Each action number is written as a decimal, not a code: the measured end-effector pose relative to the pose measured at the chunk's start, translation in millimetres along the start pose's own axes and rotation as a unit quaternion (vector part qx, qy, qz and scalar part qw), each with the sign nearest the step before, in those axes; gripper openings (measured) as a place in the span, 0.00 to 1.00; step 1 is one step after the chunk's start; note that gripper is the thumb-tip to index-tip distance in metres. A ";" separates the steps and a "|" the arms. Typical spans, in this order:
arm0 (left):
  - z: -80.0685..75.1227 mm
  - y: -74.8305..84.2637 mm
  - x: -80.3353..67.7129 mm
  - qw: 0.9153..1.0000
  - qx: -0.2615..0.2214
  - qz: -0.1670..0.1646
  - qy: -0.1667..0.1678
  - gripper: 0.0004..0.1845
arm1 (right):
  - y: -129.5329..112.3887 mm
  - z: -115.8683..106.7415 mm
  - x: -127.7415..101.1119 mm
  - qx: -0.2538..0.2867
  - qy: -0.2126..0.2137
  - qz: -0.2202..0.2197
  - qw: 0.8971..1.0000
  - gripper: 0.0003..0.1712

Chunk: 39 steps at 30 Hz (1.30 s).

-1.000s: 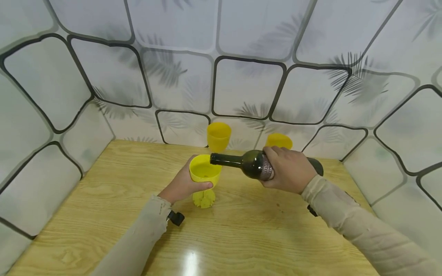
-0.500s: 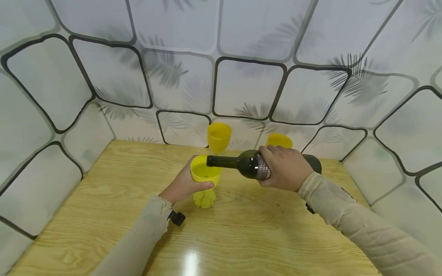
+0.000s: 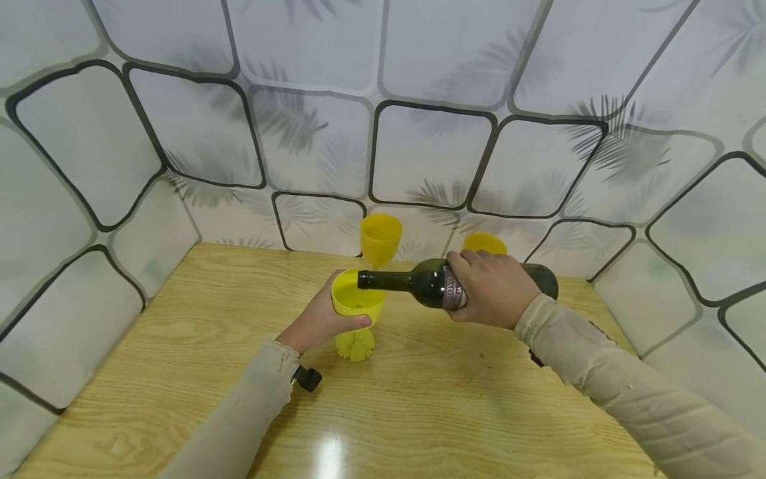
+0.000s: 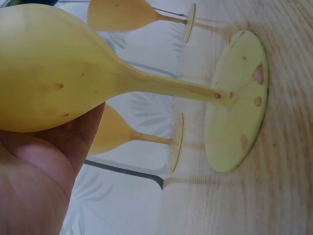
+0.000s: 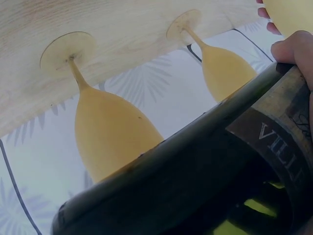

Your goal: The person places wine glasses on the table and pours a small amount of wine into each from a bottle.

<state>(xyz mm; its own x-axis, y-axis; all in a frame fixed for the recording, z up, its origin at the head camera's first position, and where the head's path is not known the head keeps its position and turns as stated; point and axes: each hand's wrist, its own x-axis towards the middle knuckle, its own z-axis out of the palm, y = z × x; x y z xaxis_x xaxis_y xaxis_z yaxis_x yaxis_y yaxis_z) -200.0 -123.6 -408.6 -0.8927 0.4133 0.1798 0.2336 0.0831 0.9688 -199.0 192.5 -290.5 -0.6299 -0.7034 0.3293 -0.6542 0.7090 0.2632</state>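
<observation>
Over the past second, the bottle [image 3: 423, 283] has slid a little leftward, so its mouth now sits further over the opening of the yellow goblet [image 3: 359, 309]. Closest to me are the pale sleeves [image 3: 254, 399], a small black device [image 3: 309, 379] under the left wrist. The hands are well apart. The left hand [image 3: 317, 324] is wrapped around the goblet's bowl, thumb across the front; the spotted foot [image 4: 237, 103] is down by the tabletop [image 3: 449, 412], though I can't tell whether it bears weight. The right hand [image 3: 495, 291] grips the dark green bottle around its labelled body, holding it nearly level, neck pointing toward the left hand. Beyond the left hand, a second goblet [image 3: 381, 237] stands upright; a third goblet [image 3: 485, 242] stands behind the right hand, partly hidden by it. Farthest off is the leaf-patterned wall [image 3: 311, 140].
</observation>
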 end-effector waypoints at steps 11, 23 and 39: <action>-0.5 -2.2 -0.1 1.000 -0.005 0.018 -0.004 0.43 | -2.7 -1.3 3.4 -0.012 -0.010 -0.007 1.000 0.37; -1.0 1.3 -0.3 1.000 0.003 -0.002 -0.006 0.43 | -5.6 -5.1 8.8 -0.020 -0.020 -0.009 1.000 0.37; -1.2 2.4 -1.0 1.000 0.006 -0.009 -0.007 0.44 | -7.3 -5.5 6.7 -0.014 -0.032 0.000 0.999 0.37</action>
<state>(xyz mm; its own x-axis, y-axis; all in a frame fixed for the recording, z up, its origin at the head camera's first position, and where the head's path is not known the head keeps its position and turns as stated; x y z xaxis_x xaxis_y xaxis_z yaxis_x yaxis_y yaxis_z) -199.0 -124.9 -406.3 -0.8910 0.4249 0.1599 0.2227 0.1019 0.9695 -196.1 182.9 -285.2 -0.6562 -0.7041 0.2713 -0.6421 0.7099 0.2893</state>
